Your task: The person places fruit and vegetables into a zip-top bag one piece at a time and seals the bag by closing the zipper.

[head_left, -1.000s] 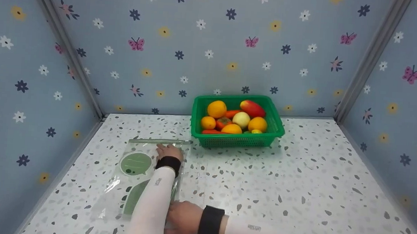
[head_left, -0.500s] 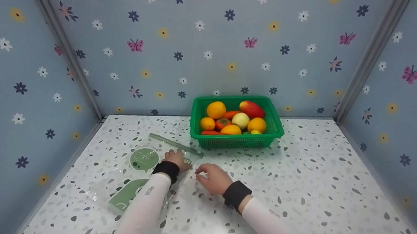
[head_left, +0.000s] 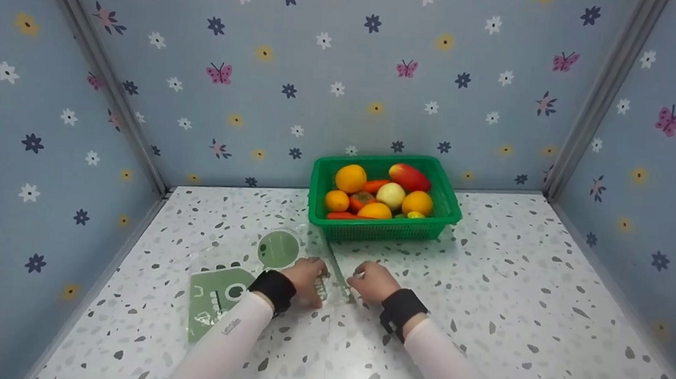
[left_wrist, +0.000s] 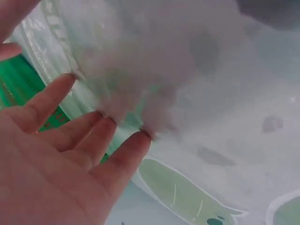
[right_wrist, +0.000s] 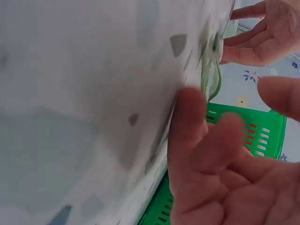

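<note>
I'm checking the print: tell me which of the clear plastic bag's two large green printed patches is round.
The green patch nearer the green plastic basket; the bigger, angular green patch has straight edges.

**Dressed in Pale Pink and Black**

You wear a close-fitting, pinkish-white left sleeve [head_left: 216, 350] with small grey lettering [head_left: 232, 326], too tiny to read, and a matching right sleeve [head_left: 450, 373]. A broad black left wristband [head_left: 273, 290] borders your left hand [head_left: 306, 280]; a black right wristband [head_left: 402, 313] borders your right [head_left: 374, 283].
</note>
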`<control>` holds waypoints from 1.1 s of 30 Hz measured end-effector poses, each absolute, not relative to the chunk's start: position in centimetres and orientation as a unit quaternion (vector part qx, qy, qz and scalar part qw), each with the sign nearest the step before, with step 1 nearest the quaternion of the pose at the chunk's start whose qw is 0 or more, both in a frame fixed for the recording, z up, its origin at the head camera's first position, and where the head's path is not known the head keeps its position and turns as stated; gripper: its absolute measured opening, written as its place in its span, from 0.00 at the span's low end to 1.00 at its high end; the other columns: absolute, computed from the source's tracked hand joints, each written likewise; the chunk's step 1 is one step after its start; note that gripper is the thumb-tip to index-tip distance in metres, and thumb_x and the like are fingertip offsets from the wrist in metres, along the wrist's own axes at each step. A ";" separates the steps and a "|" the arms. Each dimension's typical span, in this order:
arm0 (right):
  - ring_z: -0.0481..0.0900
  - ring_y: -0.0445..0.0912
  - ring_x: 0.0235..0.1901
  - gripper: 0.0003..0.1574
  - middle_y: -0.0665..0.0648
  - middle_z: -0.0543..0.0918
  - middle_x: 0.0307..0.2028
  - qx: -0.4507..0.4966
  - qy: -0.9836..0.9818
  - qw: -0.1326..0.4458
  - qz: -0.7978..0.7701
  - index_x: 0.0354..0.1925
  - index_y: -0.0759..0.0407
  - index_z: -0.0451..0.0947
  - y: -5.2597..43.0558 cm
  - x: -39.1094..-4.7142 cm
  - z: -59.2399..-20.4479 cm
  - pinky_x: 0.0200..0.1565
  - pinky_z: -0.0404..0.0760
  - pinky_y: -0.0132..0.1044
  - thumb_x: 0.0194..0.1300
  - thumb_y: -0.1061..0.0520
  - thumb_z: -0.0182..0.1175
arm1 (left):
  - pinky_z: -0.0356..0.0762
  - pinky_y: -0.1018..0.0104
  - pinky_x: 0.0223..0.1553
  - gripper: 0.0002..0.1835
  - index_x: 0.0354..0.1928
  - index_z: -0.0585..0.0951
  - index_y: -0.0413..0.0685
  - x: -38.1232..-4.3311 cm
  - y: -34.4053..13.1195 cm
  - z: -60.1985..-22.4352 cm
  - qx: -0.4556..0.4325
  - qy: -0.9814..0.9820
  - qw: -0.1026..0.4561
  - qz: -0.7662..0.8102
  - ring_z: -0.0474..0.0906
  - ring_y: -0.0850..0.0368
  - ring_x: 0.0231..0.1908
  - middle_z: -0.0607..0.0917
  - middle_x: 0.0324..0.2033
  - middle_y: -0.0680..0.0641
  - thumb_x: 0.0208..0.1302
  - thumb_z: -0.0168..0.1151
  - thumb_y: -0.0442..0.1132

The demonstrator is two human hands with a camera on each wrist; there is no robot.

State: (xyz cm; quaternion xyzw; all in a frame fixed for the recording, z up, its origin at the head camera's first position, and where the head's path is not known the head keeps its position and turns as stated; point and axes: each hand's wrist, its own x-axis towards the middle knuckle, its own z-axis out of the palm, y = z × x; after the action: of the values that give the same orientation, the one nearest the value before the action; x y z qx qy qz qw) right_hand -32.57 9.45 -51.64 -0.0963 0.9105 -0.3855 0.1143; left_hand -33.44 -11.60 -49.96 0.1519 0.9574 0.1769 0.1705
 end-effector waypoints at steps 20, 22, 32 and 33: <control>0.68 0.41 0.19 0.08 0.47 0.75 0.18 -0.172 0.914 0.114 -0.351 0.25 0.60 0.84 8.2 -31.4 -51.7 0.25 0.67 0.32 0.61 0.62 0.68 | 0.75 0.35 0.61 0.36 0.56 0.84 0.34 -34.2 -7.1 -51.1 0.005 0.986 0.055 0.157 0.73 0.32 0.66 0.77 0.66 0.32 0.74 0.54 0.64; 0.69 0.41 0.20 0.06 0.48 0.77 0.20 -0.171 0.916 0.110 -0.345 0.26 0.60 0.85 8.1 -31.3 -51.7 0.26 0.68 0.33 0.61 0.62 0.68 | 0.75 0.34 0.60 0.31 0.57 0.84 0.37 -34.6 -6.7 -51.3 -0.013 0.988 0.061 0.143 0.73 0.33 0.66 0.78 0.65 0.33 0.73 0.57 0.59; 0.73 0.41 0.21 0.08 0.52 0.83 0.23 -0.181 0.917 0.106 -0.339 0.31 0.60 0.87 7.8 -31.2 -51.8 0.26 0.72 0.34 0.64 0.57 0.68 | 0.80 0.39 0.54 0.16 0.46 0.87 0.36 -34.7 -7.7 -51.6 -0.018 0.983 0.049 0.176 0.82 0.34 0.52 0.86 0.50 0.33 0.71 0.59 0.42; 0.73 0.41 0.22 0.09 0.51 0.82 0.23 -0.184 0.917 0.107 -0.338 0.31 0.60 0.88 7.7 -31.2 -51.8 0.27 0.72 0.34 0.65 0.55 0.67 | 0.81 0.40 0.52 0.15 0.44 0.88 0.35 -34.6 -8.0 -51.5 -0.014 0.982 0.045 0.185 0.83 0.35 0.50 0.87 0.48 0.33 0.70 0.60 0.41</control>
State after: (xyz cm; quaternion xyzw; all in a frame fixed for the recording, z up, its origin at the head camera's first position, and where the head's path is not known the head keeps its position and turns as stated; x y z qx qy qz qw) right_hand -31.19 7.74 -51.85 -0.1842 0.9166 -0.3384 0.1067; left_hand -34.61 -7.99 -51.54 -0.0142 0.9815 0.1854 0.0453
